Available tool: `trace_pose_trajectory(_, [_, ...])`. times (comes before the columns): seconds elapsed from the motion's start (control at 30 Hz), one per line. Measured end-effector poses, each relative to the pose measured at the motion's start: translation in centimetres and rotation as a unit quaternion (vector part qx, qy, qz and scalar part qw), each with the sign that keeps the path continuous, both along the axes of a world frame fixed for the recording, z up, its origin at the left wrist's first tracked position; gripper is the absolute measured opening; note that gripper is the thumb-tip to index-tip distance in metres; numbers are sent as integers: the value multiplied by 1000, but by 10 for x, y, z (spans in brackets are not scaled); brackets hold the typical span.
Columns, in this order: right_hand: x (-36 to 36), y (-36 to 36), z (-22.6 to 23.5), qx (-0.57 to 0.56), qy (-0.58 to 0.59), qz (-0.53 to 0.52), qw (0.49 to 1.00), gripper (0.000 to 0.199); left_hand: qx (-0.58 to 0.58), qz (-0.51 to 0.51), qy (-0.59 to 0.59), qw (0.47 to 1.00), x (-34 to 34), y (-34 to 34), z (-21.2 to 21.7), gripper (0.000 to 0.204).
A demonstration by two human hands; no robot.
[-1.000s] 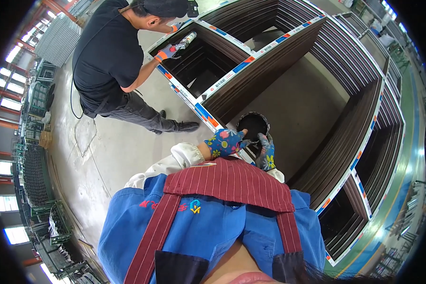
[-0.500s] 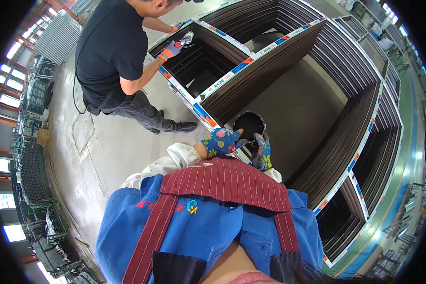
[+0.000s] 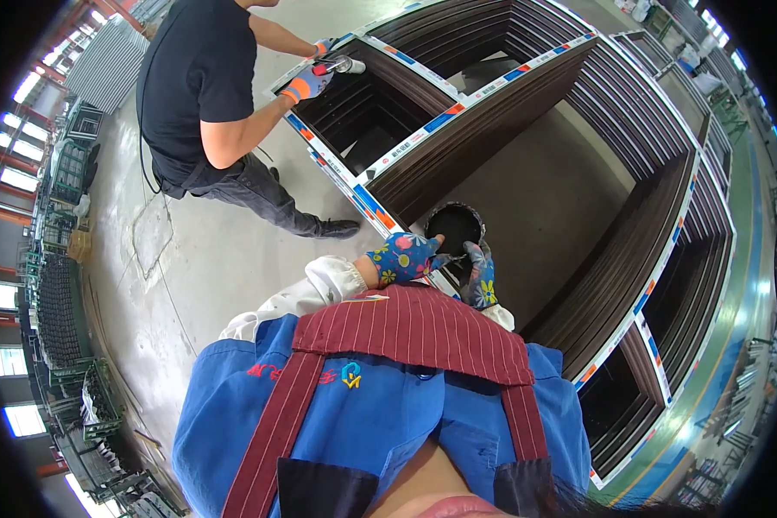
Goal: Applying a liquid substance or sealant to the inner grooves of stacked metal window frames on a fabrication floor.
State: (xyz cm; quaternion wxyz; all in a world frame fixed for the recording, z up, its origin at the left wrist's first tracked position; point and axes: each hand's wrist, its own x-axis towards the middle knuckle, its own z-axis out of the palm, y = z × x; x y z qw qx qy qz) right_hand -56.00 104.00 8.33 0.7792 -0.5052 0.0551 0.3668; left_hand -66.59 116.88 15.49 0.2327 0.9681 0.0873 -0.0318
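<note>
A round black bucket (image 3: 455, 226) with a smeared rim and dark inside is held in front of my chest, beside the near end of the stacked window frames. My left hand (image 3: 403, 259), in a blue flowered glove, is closed on the bucket's near left rim, a thumb over the edge. On the near right rim, my right hand (image 3: 480, 276), in a matching stained glove, is closed too. Fingers under the rim are hidden. Dark brown frames (image 3: 483, 138) with white, blue and orange edge tape surround the bucket on the far and right sides.
Across the frames at the far left, a co-worker (image 3: 197, 95) in black bends over, a gloved hand (image 3: 307, 85) gripping a red and silver tool (image 3: 344, 66). Grey floor (image 3: 224, 250) lies to my left. Racks (image 3: 69, 345) line the left side; a green-and-blue floor lane (image 3: 708, 388) runs at right.
The co-worker has shifted left, and the tool has moved slightly up and turned over the frame. My hands and the bucket have hardly moved.
</note>
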Motion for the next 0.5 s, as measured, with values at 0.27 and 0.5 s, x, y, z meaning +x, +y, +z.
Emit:
trace_pose_trajectory(0.27, [3, -5, 1, 9, 23, 14, 1000, 48, -1, -8, 20, 1000, 1, -2, 2, 49])
trace_pose_trajectory(0.5, [4, -6, -1, 18, 3, 19, 1000, 50, -7, -4, 37, 999, 2, -5, 6, 49])
